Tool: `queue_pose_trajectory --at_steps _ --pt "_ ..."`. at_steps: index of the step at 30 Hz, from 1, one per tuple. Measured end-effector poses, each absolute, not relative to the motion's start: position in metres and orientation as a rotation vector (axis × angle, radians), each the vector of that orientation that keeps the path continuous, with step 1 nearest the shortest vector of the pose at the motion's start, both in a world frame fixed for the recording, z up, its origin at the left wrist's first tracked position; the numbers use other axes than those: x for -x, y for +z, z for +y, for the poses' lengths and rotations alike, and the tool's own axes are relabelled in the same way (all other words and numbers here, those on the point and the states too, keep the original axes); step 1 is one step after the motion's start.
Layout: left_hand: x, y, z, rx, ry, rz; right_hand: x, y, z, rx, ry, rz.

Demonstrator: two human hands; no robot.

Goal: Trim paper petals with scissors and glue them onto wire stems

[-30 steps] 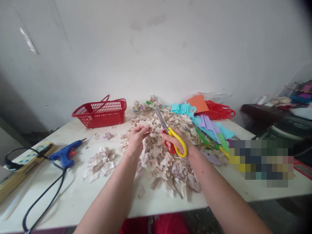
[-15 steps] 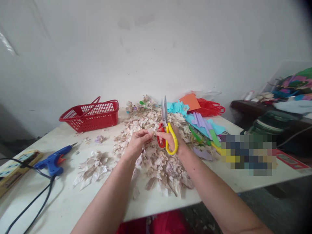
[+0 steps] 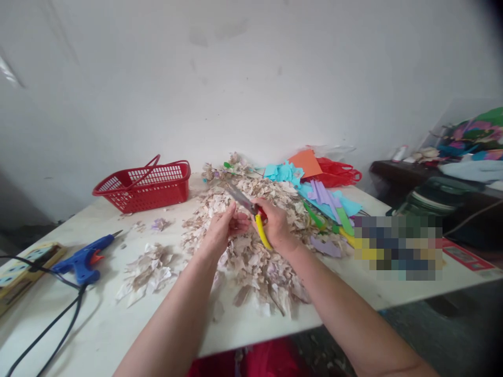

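In the head view, my right hand [image 3: 274, 224] is wrapped round the handles of a pair of scissors [image 3: 242, 200], one red and one yellow. The blades slant up and to the left, passing just above my left hand. My left hand [image 3: 223, 226] has its thumb raised apart from its half-curled fingers, and I see nothing held in it. Under both hands spreads a big heap of crumpled, pale brownish-white paper pieces [image 3: 255, 267]. A smaller clump of the same pieces [image 3: 151, 269] lies left of my left forearm.
A red plastic basket [image 3: 157, 191] stands at the back left. At the left lie a blue glue gun [image 3: 84, 259] and a power strip [image 3: 27, 269] with black cables. Blue paper [image 3: 285, 172], an orange sheet [image 3: 305, 164] and a red plastic bag [image 3: 338, 173] are at the back right.
The scissors have swung from pointing upward to slanting left, and my right hand now grips their handles. My hands have parted from their pinch, and the left fingers have opened.
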State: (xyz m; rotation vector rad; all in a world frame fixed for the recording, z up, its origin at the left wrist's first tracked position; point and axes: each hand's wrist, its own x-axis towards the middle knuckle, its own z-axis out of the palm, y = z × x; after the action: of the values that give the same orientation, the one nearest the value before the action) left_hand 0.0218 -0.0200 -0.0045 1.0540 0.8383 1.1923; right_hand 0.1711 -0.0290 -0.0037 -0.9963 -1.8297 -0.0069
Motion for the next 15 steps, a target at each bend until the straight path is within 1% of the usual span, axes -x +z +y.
queue_pose_trajectory --at_steps 4,7,12,15 --pt "-0.0231 -0.0046 -0.0203 -0.968 1.196 0.850 -0.1710 -0.0038 -0.0321 0.837 -0.306 -1.999" --pt "-0.0232 -0.0059 -0.0216 -0.972 1.177 0.814 -0.1712 -0.0034 -0.0324 0.786 -0.413 -2.059" --pt "-0.0206 -0.0049 -0.0218 -1.020 1.167 0.809 -0.1701 -0.0069 -0.0289 0.792 -0.363 -2.027" --pt "-0.0157 -0.0009 -0.0212 -1.089 1.208 0.796 -0.1679 -0.0071 -0.0276 0.838 -0.128 -1.911"
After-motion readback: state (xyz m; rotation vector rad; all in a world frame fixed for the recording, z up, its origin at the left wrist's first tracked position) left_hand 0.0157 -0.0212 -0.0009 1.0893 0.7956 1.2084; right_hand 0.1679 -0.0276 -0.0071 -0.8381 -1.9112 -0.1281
